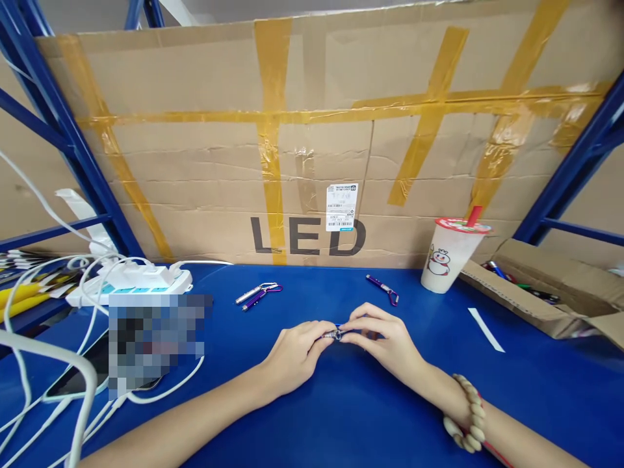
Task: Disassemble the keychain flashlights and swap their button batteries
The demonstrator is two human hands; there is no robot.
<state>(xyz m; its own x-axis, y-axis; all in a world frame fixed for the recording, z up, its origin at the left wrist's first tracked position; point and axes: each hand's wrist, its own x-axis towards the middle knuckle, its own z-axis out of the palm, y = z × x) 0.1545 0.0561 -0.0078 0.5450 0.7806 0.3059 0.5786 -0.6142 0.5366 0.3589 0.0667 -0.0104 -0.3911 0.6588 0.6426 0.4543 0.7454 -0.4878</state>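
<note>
Near the middle of the blue table [312,416], my left hand [298,351] pinches a small metallic and blue piece [334,335] between thumb and fingers. From the other side, the thumb and fingertips of my right hand [385,335] close on the same piece. Its exact shape is too small to make out. Behind my left hand lie a silver penlight-like item [249,294] and a purple one [254,299], both with clips. Another purple item with a clip [381,286] rests behind my right hand.
A lidded cup with a red straw [446,260] stands at the back right, beside an open cardboard box [521,292] of pens. A white strip [486,330] lies nearer. On the left are a power strip [141,283], cables and a phone [82,367]. A large carton [195,182] stands behind.
</note>
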